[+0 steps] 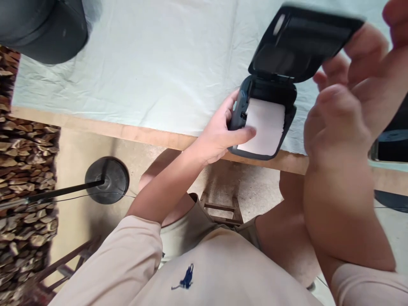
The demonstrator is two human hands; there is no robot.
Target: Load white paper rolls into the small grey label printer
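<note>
A small dark printer (237, 111) rests at the near edge of the table, its lid (296, 42) swung up and open. A white paper roll (264, 125) lies in its bay. My left hand (219, 136) grips the printer's left side, with the thumb pressed on the paper roll. My right hand (350, 97) is raised close to the camera at the right. Its fingers are spread and its fingertips touch the open lid's right edge. It holds nothing else.
A pale cloth (153, 63) covers the wooden table (143, 134). A dark round object (47, 29) sits at the far left corner. Another dark item (393, 144) is at the right edge. Below are a stand's round base (106, 180), stacked firewood (25, 170) and a wooden stool (223, 208).
</note>
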